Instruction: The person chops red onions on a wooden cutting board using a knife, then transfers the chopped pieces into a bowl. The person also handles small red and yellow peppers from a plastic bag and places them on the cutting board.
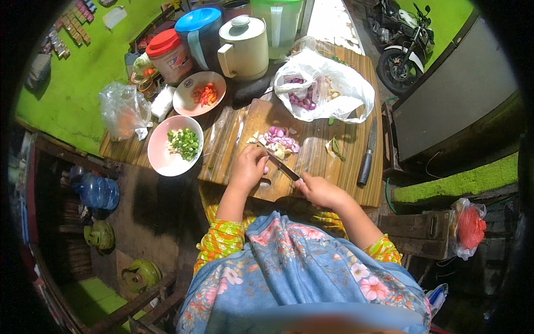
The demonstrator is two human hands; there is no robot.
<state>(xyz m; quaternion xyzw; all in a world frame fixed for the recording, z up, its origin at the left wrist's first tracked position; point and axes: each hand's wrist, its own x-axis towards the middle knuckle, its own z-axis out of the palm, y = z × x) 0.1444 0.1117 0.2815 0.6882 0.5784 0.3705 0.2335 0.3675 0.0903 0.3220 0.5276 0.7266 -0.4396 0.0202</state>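
My right hand [316, 190] grips the handle of a knife [283, 167], whose blade points up and left over a wooden chopping board [267, 117]. My left hand [250, 163] is at the blade's tip, fingers bent together; whether it holds a small piece is hidden. Just beyond the blade lie chopped shallots [277, 135] and pale garlic pieces [280, 151]. A pink bowl [156, 146] with sliced green onion stands left of the board. Behind it, another bowl [183, 100] holds chopped red chili or tomato. A white plastic bag [354, 96] holds shallots and garlic.
A second knife [366, 160] lies at the table's right edge. Green trimmings [336, 149] lie right of the board. A cream pitcher [250, 50], a blue-lidded jug [202, 41] and a red-lidded jar [169, 58] stand at the back. A clear plastic bag [125, 108] sits left.
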